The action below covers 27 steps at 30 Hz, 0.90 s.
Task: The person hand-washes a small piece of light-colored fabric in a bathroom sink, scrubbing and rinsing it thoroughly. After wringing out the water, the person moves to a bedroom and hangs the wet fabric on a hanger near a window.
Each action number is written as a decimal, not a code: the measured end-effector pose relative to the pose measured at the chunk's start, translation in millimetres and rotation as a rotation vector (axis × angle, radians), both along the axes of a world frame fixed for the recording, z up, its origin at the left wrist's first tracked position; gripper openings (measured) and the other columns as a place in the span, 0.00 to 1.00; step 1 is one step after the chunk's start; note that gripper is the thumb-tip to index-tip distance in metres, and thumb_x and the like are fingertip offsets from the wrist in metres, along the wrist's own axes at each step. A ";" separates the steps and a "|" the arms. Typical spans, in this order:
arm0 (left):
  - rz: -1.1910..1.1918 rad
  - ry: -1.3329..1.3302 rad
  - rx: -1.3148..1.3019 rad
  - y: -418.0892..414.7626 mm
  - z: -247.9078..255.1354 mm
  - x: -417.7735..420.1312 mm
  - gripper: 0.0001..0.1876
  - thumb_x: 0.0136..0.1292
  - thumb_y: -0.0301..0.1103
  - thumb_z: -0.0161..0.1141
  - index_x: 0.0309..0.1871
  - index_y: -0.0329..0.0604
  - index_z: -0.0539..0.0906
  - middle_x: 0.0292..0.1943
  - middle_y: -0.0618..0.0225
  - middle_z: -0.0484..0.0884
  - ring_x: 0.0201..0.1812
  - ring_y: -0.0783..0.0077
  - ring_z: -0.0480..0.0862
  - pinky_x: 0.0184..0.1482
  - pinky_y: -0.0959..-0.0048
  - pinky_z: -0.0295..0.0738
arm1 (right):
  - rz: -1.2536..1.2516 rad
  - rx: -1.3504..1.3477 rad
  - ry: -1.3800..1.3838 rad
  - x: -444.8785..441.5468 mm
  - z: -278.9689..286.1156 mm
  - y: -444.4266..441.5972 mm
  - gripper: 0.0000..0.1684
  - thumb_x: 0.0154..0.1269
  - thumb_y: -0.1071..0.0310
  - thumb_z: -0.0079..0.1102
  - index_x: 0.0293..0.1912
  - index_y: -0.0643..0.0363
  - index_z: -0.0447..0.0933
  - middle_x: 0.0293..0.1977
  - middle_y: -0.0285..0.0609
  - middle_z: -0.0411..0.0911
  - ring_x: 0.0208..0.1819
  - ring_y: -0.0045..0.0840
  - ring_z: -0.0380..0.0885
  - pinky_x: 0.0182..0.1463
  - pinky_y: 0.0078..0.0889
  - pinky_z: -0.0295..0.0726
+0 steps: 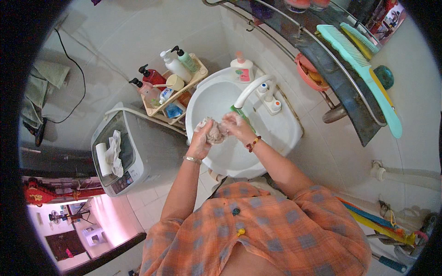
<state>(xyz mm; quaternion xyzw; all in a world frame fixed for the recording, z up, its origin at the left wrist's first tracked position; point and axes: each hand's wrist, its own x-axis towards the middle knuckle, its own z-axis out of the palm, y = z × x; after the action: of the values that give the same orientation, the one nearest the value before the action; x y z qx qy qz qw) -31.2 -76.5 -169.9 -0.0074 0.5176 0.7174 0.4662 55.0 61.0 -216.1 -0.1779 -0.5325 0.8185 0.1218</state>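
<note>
Over the white washbasin [197, 103], my left hand [200, 141] grips a bunched-up, pale wet cloth [215, 132]. My right hand [238, 127] meets the cloth's right side with curled fingers and appears to pinch part of it. Whitish suds coat both hands. A green item [249, 121] shows partly behind my right hand, inside the basin; its kind is hard to tell. Above it curves the white faucet spout [247, 93]. No flowing water can be made out.
A liquid soap bottle [243, 69] stands on the basin's back rim. Left of the basin, a cream rack [150, 110] holds several pump bottles and a cup [175, 82]. A washing machine [138, 165] carries a paper roll [103, 158]. A dark glass shelf [345, 89] with combs [366, 76] juts out right.
</note>
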 end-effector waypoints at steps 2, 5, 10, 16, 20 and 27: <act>-0.058 0.015 0.056 1.7 -1.7 -0.5 0.11 0.66 0.37 0.56 0.46 0.42 0.75 0.39 0.68 0.80 0.39 0.73 0.82 0.40 0.71 0.80 | 0.053 0.163 0.042 -1.1 2.6 -9.5 0.13 0.59 0.67 0.60 0.43 0.58 0.70 0.34 0.34 0.73 0.35 0.15 0.73 0.35 0.20 0.75; -0.101 0.062 0.073 1.0 -4.6 0.2 0.10 0.66 0.37 0.55 0.46 0.42 0.75 0.37 0.68 0.81 0.36 0.73 0.81 0.37 0.73 0.79 | 0.035 0.259 0.111 -6.9 -4.1 -6.3 0.12 0.58 0.70 0.60 0.40 0.59 0.70 0.33 0.34 0.72 0.34 0.15 0.72 0.35 0.20 0.75; 0.005 0.053 -0.031 -3.9 -13.2 -4.4 0.05 0.64 0.32 0.55 0.41 0.46 0.76 0.28 0.73 0.78 0.22 0.75 0.76 0.22 0.83 0.69 | -0.036 -0.067 0.060 -3.7 -11.0 5.0 0.06 0.61 0.71 0.57 0.38 0.58 0.70 0.32 0.32 0.72 0.35 0.14 0.73 0.35 0.18 0.73; 0.202 -0.007 -0.032 -12.1 -22.6 -14.7 0.07 0.64 0.33 0.56 0.44 0.46 0.75 0.39 0.67 0.78 0.38 0.72 0.77 0.39 0.75 0.73 | -0.116 -0.265 -0.163 1.5 -10.1 12.5 0.09 0.64 0.65 0.56 0.42 0.55 0.71 0.34 0.32 0.73 0.35 0.16 0.73 0.35 0.21 0.73; 0.223 -0.065 0.064 -18.8 -23.8 -33.4 0.15 0.65 0.38 0.54 0.51 0.42 0.74 0.47 0.64 0.78 0.51 0.66 0.76 0.55 0.66 0.73 | -0.068 -0.531 -0.108 6.3 -48.6 33.0 0.13 0.64 0.62 0.57 0.47 0.53 0.71 0.35 0.32 0.74 0.34 0.16 0.73 0.34 0.19 0.71; 0.142 -0.084 0.126 -10.0 -16.6 -24.5 0.15 0.66 0.41 0.54 0.49 0.41 0.75 0.46 0.64 0.80 0.47 0.65 0.80 0.52 0.64 0.76 | 0.147 -0.464 -0.154 7.1 8.1 9.5 0.19 0.61 0.58 0.60 0.51 0.52 0.73 0.33 0.28 0.74 0.31 0.15 0.73 0.37 0.23 0.73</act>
<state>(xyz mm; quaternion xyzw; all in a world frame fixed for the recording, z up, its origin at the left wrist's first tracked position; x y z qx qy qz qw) -55.7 -86.4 -186.5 -0.0447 0.4495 0.7790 0.4348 62.1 70.5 -208.0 -0.2240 -0.3494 0.9095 -0.0231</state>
